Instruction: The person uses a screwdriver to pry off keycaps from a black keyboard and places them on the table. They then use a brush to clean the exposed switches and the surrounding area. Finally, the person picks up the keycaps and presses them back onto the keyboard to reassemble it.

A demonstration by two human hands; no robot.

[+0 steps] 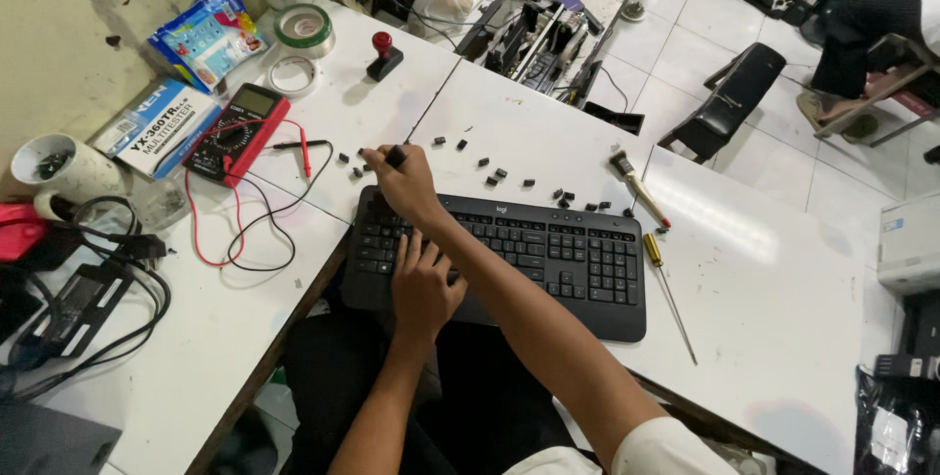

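Note:
A black keyboard [548, 255] lies on the white table [774, 299] in front of me. My right hand [406, 186] reaches across to the keyboard's upper left corner and pinches a small black keycap [395, 155] between its fingertips. My left hand [423, 287] lies flat on the keys at the keyboard's left part, just below the right hand. Several loose black keycaps [494, 177] are scattered on the table behind the keyboard.
A small brush [638, 187] and a yellow-handled screwdriver [668, 291] lie right of the keyboard. A red multimeter [240, 132] with leads, tape rolls [304, 28], a stamp [383, 56] and a cup [61, 167] sit at the left. Another person's legs [862, 39] show at the top right.

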